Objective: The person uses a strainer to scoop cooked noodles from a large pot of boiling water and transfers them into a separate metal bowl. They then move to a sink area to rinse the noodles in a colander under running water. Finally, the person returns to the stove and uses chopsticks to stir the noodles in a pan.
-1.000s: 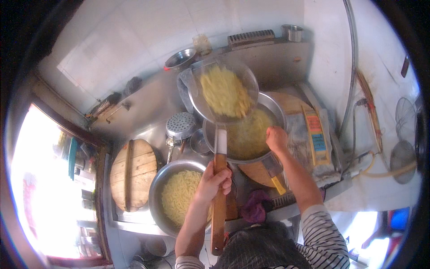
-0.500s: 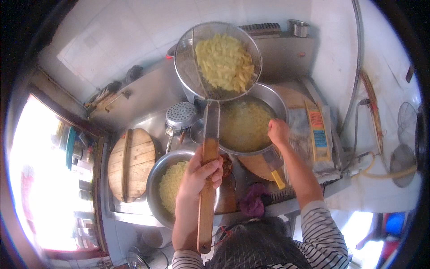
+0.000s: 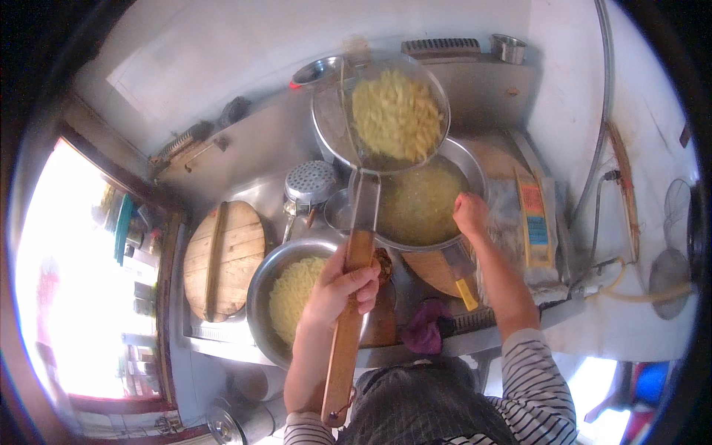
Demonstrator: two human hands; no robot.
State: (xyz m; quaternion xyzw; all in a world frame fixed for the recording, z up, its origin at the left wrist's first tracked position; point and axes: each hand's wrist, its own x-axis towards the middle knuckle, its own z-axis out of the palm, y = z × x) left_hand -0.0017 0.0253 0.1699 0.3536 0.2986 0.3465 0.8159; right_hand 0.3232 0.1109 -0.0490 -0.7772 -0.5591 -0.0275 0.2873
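My left hand (image 3: 343, 289) is closed round the long wooden handle of a large mesh strainer (image 3: 326, 122). In its mesh lies a heap of pale yellow cut pieces (image 3: 397, 115), perhaps potato, slightly blurred. The strainer is up over the far side of a wide metal basin (image 3: 480, 174) of cloudy yellowish liquid, and it covers part of the far rim. At the basin's right rim my right hand (image 3: 471, 213) is closed, its fingers apparently gripping the edge. Beneath my left wrist stands a metal bowl (image 3: 259, 297) of pale strips (image 3: 293, 297), partly hidden by that arm.
A round wooden lid (image 3: 241, 259) lies at the left beside a perforated metal pot (image 3: 311, 182). Near the right forearm, a yellow-handled cleaver (image 3: 466, 293) rests on a round board (image 3: 426, 271). A grater (image 3: 534, 215) lies farther right, and a purple cloth (image 3: 424, 326) at the front edge.
The strainer has come slightly nearer and to the right, over more of the basin. My right hand stays closed at the rim. The whole view has shifted a little.
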